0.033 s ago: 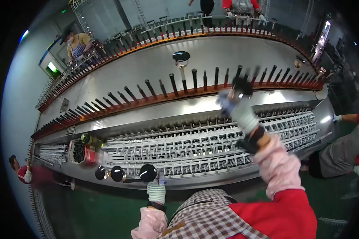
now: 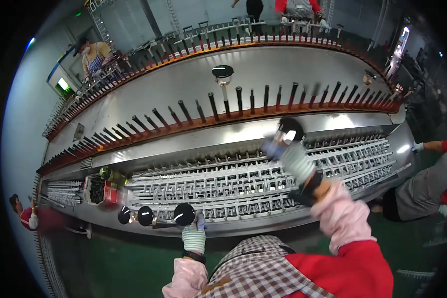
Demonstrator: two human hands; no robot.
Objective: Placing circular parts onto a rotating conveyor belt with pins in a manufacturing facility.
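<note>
My right hand (image 2: 294, 158), in a striped glove with bluish fingertips, reaches over the rack of metal rods and is smeared by motion. It grips a round black-topped piece with a shiny metal underside (image 2: 289, 130), held apart from the row of upright pegs (image 2: 239, 102). By the bench's near edge, my left hand (image 2: 194, 238) is closed at the side of another round black-topped piece (image 2: 185, 214); its fingers are partly hidden. Two similar black-topped pieces (image 2: 145, 216) stand to the left of it. One more black-topped piece (image 2: 223, 72) sits upright on a peg.
Silvery metal racks (image 2: 223, 186) fill the trough before me. A red-and-white box of dark parts (image 2: 95, 191) and a yellow-green object (image 2: 113, 175) lie at left. Co-workers stand across the line (image 2: 98, 57), at far left and close on my right (image 2: 422, 186).
My right hand has come down toward me and slightly left, with the black-topped piece in it, away from the pegs. My left hand stays in place.
</note>
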